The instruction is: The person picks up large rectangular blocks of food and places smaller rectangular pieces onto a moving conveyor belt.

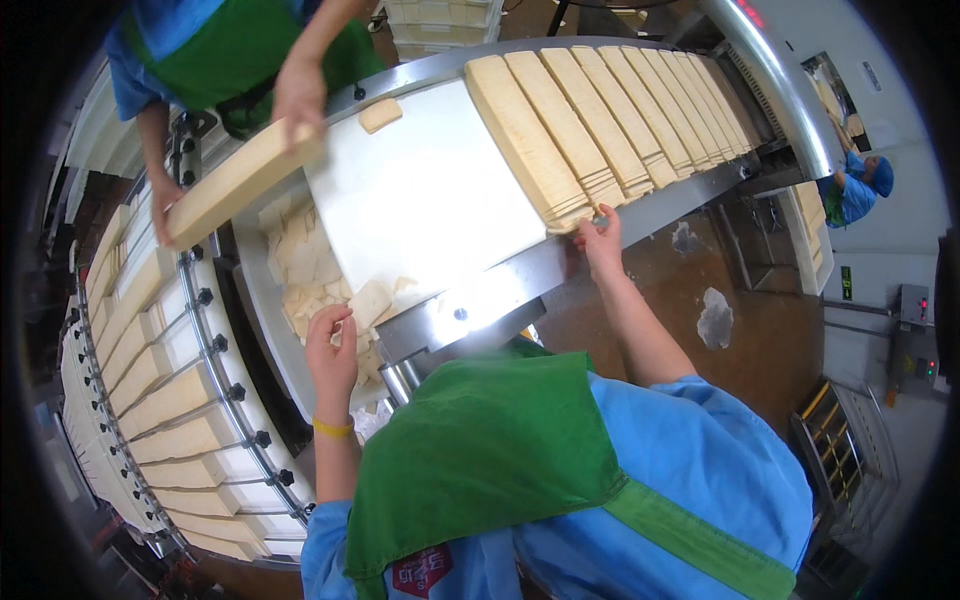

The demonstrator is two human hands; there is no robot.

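Note:
At the near end of the front loaf, a long pale bread-like block (532, 146), my right hand (602, 241) has its fingertips on or beside the thin end slices. Whether a slice is pinched there is hard to tell. My left hand (332, 352), a yellow band on its wrist, is raised at the belt's left corner with fingers loosely apart. Its fingertips meet or overlap a flat pale slice (371, 302), above a white bin (289, 375) of scraps (300, 244). More loaves lie side by side on the white conveyor belt (420, 187), several with end slices cut.
Across the belt, a co-worker's two hands (300, 101) carry a long loaf (240, 184). One small slice (380, 115) lies near the belt's far edge. At left runs a second conveyor (281, 450) with loaves between rails and black knobs. A metal-hooded machine (787, 82) stands at right.

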